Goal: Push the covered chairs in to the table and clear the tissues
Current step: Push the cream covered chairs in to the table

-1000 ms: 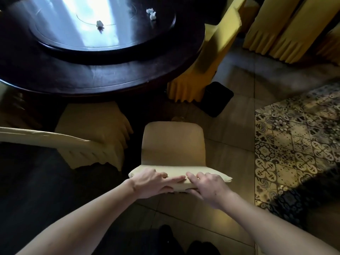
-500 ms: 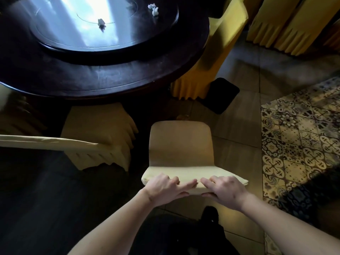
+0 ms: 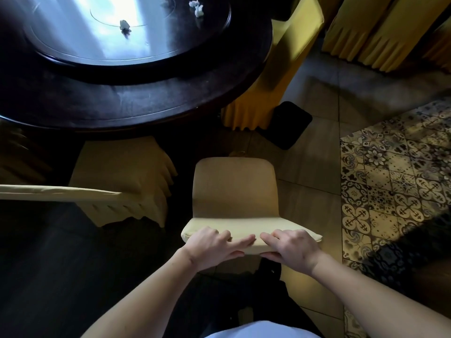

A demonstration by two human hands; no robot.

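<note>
Right now both hands clasp the backrest top of the covered chair (image 3: 234,191) at lower centre: left hand (image 3: 214,247) and right hand (image 3: 290,247) side by side, fingers over it, thumbs beneath. Its seat points toward the round table (image 3: 136,98) at upper left, bare floor between. Crumpled tissues (image 3: 197,7) and another tissue (image 3: 125,26) lie on the turntable (image 3: 170,48).

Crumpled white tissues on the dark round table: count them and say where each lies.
2 clumps show, both on the glass turntable: one crumpled white tissue near its centre, another toward its far right rim, possibly two pieces. Others may lie beyond the frame.
</note>
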